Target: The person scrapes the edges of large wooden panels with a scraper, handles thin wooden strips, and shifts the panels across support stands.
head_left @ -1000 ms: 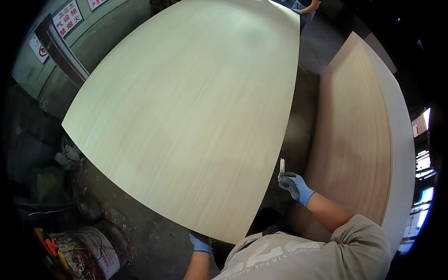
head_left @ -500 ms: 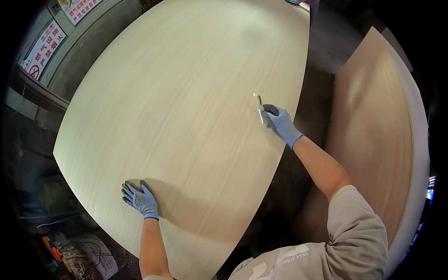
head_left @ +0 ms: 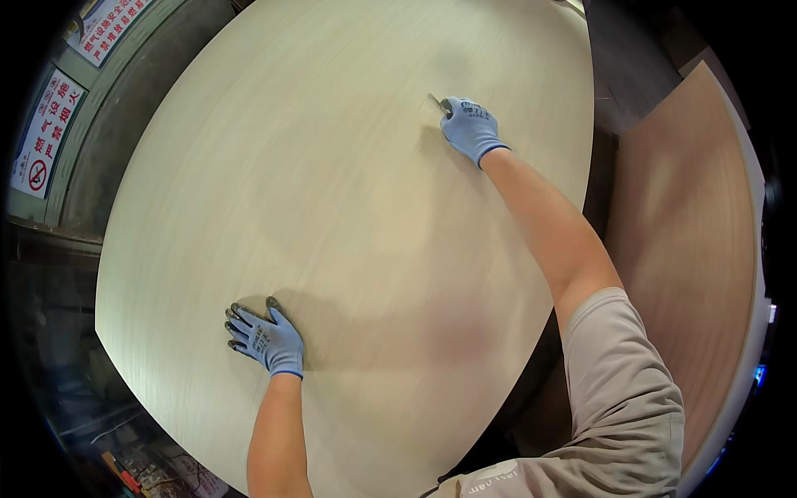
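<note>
A large pale wood-grain panel (head_left: 349,216) fills most of the view. On its near left part my left hand (head_left: 270,339), in a blue glove with dark fingertips, lies flat with the fingers spread. My right hand (head_left: 471,129), gloved alike, is stretched far out over the panel, right of the middle. Its fingers close around a slim metal hand tool. The narrow tip of this slim metal hand tool (head_left: 435,101) points up and left, at or close to the panel's surface; contact cannot be made out. The glove hides the rest of it.
To the right stands another wood-grain panel (head_left: 689,232) with a pale edge, across a dark gap. Signs with red print (head_left: 48,133) hang on a grey-green cabinet at the left. Tools with orange and red handles (head_left: 124,473) lie low at the lower left.
My right hand has moved farther away across the panel with the tool. My left hand stays flat on the surface. The view has shifted, and a gloved hand at the far edge has gone from sight.
</note>
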`<control>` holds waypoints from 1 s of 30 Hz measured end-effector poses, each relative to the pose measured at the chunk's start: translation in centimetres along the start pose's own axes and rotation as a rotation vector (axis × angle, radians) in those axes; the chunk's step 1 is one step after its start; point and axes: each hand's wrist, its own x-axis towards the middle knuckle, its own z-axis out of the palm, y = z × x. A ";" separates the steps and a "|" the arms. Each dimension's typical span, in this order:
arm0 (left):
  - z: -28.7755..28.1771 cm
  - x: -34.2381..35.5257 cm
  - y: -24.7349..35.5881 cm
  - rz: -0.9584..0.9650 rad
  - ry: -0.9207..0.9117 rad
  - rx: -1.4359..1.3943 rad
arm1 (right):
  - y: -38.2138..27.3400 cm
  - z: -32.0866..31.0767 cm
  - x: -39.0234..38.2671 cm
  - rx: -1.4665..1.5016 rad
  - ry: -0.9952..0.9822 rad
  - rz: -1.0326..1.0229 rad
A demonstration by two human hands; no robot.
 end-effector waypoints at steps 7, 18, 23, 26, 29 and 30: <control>-0.4 0.1 0.1 0.017 -0.026 0.016 | -1.9 0.3 3.5 -0.301 -0.129 -0.206; 0.3 0.4 -0.2 0.018 0.011 -0.008 | 3.6 -0.7 3.0 -0.131 0.056 -0.132; 0.6 0.4 -0.5 0.016 -0.010 0.016 | -0.2 0.3 3.6 -0.169 0.007 -0.261; 0.8 0.2 -1.2 -0.002 -0.019 0.032 | 0.9 0.6 0.8 -0.235 -0.060 -0.430; 0.2 0.3 -0.3 -0.001 -0.020 -0.009 | 2.5 0.0 2.3 -0.109 -0.007 -0.282; 0.0 0.2 -0.1 -0.002 -0.030 0.014 | 2.3 -0.5 3.3 -0.100 -0.067 -0.194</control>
